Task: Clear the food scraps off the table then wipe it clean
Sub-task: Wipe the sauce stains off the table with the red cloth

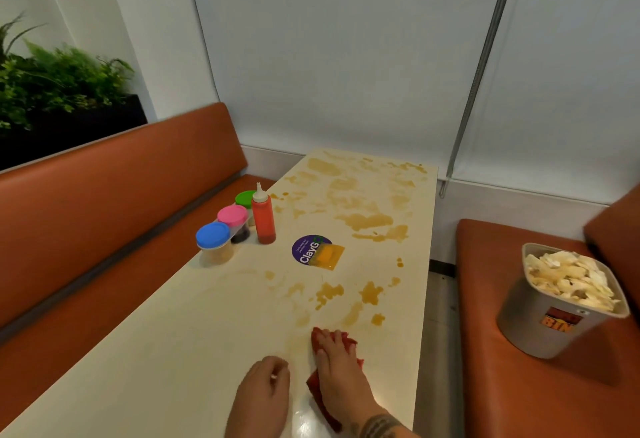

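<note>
A long cream table (194, 333) is smeared with brownish-yellow sauce stains (363, 221) from its middle to its far end. My right hand (337, 365) lies flat on a red cloth (320, 389), pressing it onto the table near the closest stains (329, 294). Just left of it, my left hand (263, 392) rests on the tabletop with its fingers curled under, holding nothing that I can see.
A red squeeze bottle (263, 218) and three jars with blue (213, 242), pink (233, 221) and green (246, 200) lids stand at the table's left edge. A round purple sticker (306, 249) is mid-table. A grey bin (557, 302) of crumpled paper sits on the right orange bench.
</note>
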Demonstrator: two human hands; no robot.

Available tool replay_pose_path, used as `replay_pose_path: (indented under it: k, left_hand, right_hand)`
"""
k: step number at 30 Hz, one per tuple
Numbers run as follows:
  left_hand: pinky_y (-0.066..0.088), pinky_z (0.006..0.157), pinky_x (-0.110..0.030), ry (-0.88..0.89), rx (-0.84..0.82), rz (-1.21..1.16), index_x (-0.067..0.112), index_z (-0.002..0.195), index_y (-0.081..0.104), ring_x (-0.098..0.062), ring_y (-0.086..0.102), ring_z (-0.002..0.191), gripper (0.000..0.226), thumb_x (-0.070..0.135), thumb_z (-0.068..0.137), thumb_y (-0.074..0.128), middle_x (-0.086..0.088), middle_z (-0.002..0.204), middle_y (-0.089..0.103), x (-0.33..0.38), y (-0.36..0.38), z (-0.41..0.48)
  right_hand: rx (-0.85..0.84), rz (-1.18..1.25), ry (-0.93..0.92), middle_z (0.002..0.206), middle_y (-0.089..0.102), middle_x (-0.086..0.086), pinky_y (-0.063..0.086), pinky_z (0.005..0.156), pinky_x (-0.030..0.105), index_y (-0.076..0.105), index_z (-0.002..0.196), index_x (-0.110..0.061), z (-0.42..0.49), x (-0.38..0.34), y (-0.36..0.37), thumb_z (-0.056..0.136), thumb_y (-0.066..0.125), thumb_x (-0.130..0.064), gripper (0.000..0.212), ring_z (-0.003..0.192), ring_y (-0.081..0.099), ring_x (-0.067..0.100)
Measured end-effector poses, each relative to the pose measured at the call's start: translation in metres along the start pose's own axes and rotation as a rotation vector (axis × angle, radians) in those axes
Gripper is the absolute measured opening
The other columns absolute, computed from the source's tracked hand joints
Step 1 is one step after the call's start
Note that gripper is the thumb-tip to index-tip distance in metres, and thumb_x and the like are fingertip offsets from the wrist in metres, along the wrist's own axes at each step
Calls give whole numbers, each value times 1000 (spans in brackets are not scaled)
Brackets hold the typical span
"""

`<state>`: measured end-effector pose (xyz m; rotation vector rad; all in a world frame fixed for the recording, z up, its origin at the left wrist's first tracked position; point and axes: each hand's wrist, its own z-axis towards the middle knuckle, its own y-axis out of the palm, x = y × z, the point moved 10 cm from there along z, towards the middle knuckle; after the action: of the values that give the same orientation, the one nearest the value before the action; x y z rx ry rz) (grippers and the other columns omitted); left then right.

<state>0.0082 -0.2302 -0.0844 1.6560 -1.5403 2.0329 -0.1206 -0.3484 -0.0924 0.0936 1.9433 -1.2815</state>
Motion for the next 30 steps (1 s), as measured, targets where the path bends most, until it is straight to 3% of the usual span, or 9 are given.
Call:
replay_pose_path:
  k: [3,6,9,12,15,19,22,26,30]
  left_hand:
    - [58,85,-42,-275,-136,-521,28,99,68,-19,71,89,21,35,106,50,-1,103,75,17,13,-8]
    - [52,94,-46,-544,-363,-1130,21,110,68,-27,66,109,46,56,104,38,-6,114,73,54,41,-27]
    - [50,98,-47,-638,-327,-1288,17,122,68,-31,63,118,49,56,101,47,-10,120,72,54,47,-28]
    - [60,80,-48,-520,-171,-1001,16,125,64,-36,72,99,26,26,107,48,-16,109,75,28,28,-23]
    - [62,65,-50,-445,-53,-791,21,119,58,-39,75,83,18,21,106,45,-17,103,72,16,6,-25]
    - [60,84,-56,-266,21,-512,33,132,59,-31,71,93,33,29,102,47,-5,109,72,12,-20,-13]
    - [50,105,-45,-138,78,-289,33,145,53,-24,62,118,41,28,106,43,3,132,65,21,-33,-5]
    - [43,110,-44,-67,134,6,31,150,47,-32,55,127,44,28,107,40,-4,141,57,6,-40,11]
    - [36,111,-57,-92,-96,406,26,153,38,-39,42,133,47,35,106,36,-15,149,42,-16,3,23]
  right_hand:
    - [5,387,28,154,46,-5,30,119,32,46,145,-43,-5,-8,-2,110,30,-34,39,144,39,15]
    - [-137,477,-49,161,29,-15,16,125,32,40,150,-49,-15,-35,1,107,29,-49,44,150,19,5]
    - [-276,445,-112,155,24,-21,11,126,32,32,157,-37,-27,-59,-9,110,27,-41,47,145,17,0]
    - [-233,618,-17,158,38,-6,28,121,29,34,157,-20,-31,-48,-29,104,44,-15,54,144,36,9]
    - [-138,313,-1,159,40,-5,26,117,25,36,156,-23,-40,-22,-47,100,48,-16,57,147,36,14]
    - [-131,-108,79,160,36,6,29,116,36,36,155,-15,-46,29,-46,105,43,-28,53,146,33,28]
    - [-224,-426,132,167,11,13,22,123,47,20,159,-10,-53,53,-27,103,46,-42,69,152,8,39]
    - [-257,-473,84,170,-4,8,20,124,50,9,162,-13,-60,53,-22,102,48,-46,78,155,-6,35]
    - [-328,-509,47,170,-5,4,27,121,53,8,162,-18,-63,62,-25,100,54,-49,83,156,-5,31]
